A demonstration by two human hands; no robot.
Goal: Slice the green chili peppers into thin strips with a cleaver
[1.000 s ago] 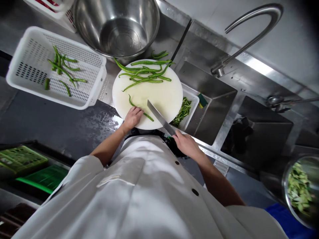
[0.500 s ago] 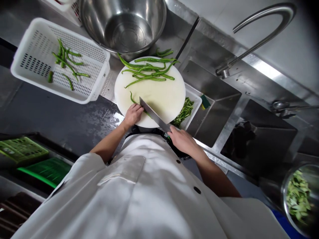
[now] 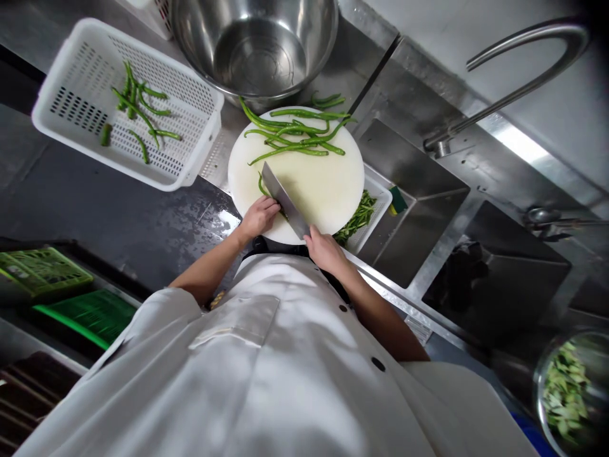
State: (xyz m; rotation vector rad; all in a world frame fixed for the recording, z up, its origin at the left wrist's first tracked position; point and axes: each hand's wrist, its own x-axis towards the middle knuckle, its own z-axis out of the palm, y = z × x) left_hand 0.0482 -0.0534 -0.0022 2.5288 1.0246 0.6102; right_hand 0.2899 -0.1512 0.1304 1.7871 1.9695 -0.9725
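My right hand is closed around the handle of a cleaver, its broad blade pointing up and to the left over the round white cutting board. Beside the blade, my left hand presses with curled fingers on a green chili pepper. The pepper's curved tip sticks out past the fingers; its middle is hidden by hand and blade. Several long whole green peppers lie across the far part of the board.
A white basket with several peppers stands at left, a large steel bowl behind the board. Cut peppers fill a smaller white basket at right, by a sink with a tall faucet. A bowl of cut vegetables sits lower right.
The cleaver and my right hand have shifted left relative to the board, and the blade stands steeper, closer along the pepper. My left hand keeps its hold. The whole view has moved slightly.
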